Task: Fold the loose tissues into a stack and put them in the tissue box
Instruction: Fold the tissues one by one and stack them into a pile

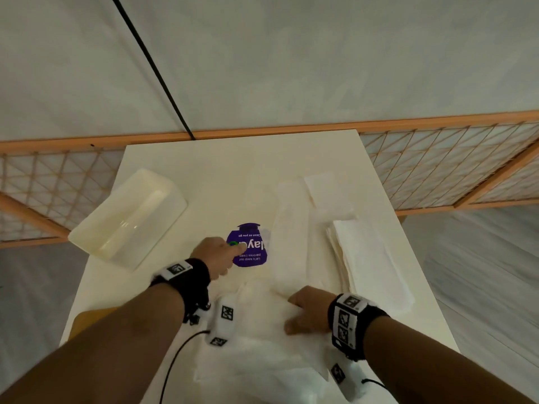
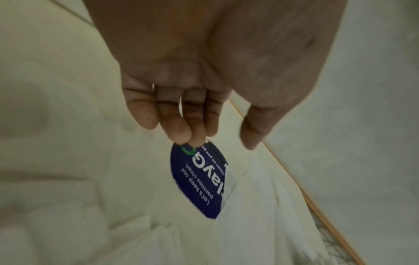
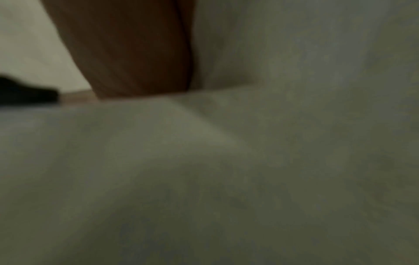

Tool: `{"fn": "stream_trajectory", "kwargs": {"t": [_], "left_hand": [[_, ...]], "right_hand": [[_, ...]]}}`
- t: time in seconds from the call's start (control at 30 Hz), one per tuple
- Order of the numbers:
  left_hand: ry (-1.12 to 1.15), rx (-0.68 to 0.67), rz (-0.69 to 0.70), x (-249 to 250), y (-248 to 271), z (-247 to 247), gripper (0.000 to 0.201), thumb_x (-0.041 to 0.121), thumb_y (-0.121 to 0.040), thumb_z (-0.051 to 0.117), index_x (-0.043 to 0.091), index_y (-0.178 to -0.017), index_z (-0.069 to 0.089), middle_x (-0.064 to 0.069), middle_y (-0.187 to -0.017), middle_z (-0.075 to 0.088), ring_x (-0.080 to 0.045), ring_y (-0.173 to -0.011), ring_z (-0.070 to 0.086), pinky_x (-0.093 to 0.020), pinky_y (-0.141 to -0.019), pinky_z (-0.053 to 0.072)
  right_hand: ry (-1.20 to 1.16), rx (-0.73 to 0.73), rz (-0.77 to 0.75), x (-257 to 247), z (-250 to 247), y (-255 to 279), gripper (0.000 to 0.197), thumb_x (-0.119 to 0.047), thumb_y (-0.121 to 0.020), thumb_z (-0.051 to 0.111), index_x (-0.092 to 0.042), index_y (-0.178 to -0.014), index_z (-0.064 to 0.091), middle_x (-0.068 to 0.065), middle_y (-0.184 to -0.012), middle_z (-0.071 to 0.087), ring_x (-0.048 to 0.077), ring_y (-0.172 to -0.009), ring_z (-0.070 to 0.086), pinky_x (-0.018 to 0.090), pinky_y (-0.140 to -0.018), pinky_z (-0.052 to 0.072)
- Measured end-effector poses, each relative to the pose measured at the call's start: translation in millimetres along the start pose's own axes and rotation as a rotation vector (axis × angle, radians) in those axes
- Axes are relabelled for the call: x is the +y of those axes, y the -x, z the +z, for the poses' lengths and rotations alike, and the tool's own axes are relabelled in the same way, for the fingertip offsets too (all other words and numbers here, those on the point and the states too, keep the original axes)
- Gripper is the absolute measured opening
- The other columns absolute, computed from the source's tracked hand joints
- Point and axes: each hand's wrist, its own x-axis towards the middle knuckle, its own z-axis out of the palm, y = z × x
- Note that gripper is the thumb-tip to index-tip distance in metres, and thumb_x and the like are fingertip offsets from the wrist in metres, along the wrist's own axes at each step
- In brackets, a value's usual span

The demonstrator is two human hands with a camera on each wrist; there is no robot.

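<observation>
The tissue box (image 1: 128, 214), a cream open tub, lies at the table's left. A folded tissue stack (image 1: 370, 258) sits at the right, with a long folded tissue (image 1: 291, 225) beside it. A crumpled heap of loose tissues (image 1: 262, 339) lies near me. My left hand (image 1: 233, 252) reaches forward with straight fingers, whose tips (image 2: 181, 134) touch the edge of a purple printed label (image 2: 199, 181); the thumb stands apart. My right hand (image 1: 303, 313) rests on the heap and grips a loose tissue (image 3: 204, 161) between thumb and fingers. The right wrist view is dark and mostly filled with tissue.
The purple label (image 1: 250, 246) lies flat mid-table, its right edge tucked under tissue. A wooden lattice rail (image 1: 437, 158) runs behind the table (image 1: 233, 158). A black cable (image 1: 175, 360) trails from my left wrist near the front edge.
</observation>
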Motion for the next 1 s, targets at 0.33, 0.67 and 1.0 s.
{"fn": "stream_trajectory", "kwargs": {"t": [0.33, 0.67, 1.0], "left_hand": [[-0.525, -0.063, 0.189, 38.1, -18.7, 59.9, 0.04, 0.047, -0.086, 0.074, 0.011, -0.076, 0.061, -0.006, -0.079, 0.063, -0.026, -0.085, 0.066, -0.03, -0.066, 0.044], [-0.484, 0.083, 0.075, 43.7, -29.7, 109.3, 0.043, 0.034, -0.085, 0.079, 0.008, -0.116, 0.063, -0.007, -0.101, 0.071, -0.028, -0.092, 0.068, -0.033, -0.076, 0.055], [0.003, -0.032, -0.041, 37.5, -33.8, 79.6, 0.008, 0.003, -0.08, 0.068, 0.0, -0.088, 0.07, -0.016, -0.084, 0.074, -0.037, -0.073, 0.074, -0.049, -0.07, 0.064]], "right_hand": [[0.163, 0.098, -0.107, -18.1, 19.7, 6.3, 0.086, -0.043, -0.078, 0.085, -0.023, -0.15, 0.043, 0.001, -0.146, 0.049, 0.025, -0.137, 0.047, 0.035, -0.112, 0.04], [0.018, 0.436, -0.099, -3.2, -34.9, 3.5, 0.065, -0.025, -0.083, 0.081, -0.021, -0.137, 0.046, -0.001, -0.131, 0.051, 0.017, -0.115, 0.057, 0.028, -0.096, 0.048], [-0.028, 0.449, -0.027, -19.1, -45.9, -8.2, 0.073, -0.025, -0.084, 0.079, -0.02, -0.144, 0.038, 0.001, -0.139, 0.048, 0.021, -0.123, 0.052, 0.024, -0.089, 0.04]]}}
